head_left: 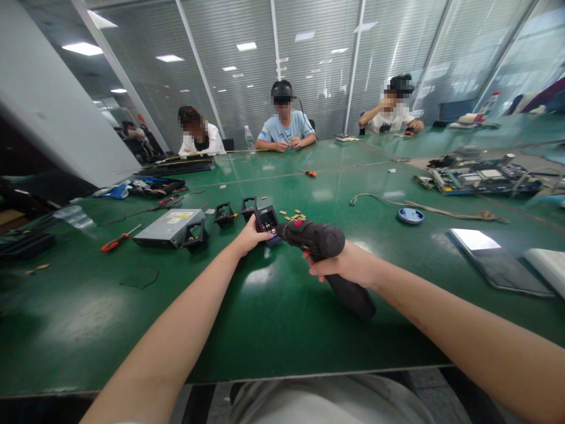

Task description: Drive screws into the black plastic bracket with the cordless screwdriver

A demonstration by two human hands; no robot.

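My right hand (338,265) is wrapped round the grip of a black cordless drill (313,238) with red details. The drill points left, its front end at a small black plastic housing (266,218). My left hand (251,237) holds that housing by its near left side, over the green table. Whether the bit touches anything inside it I cannot tell. More black housings (224,214) stand just beyond and to the left. Several small brass-coloured plates (296,215) lie on the table behind the drill.
Left of my hands are a silver disc drive (170,227) and an orange screwdriver (115,242). To the right lie a blue round tin (410,216), a strap-like cable (459,212), a tablet-like device (498,262) and circuit boards (485,176). Several people sit across the table (247,330).
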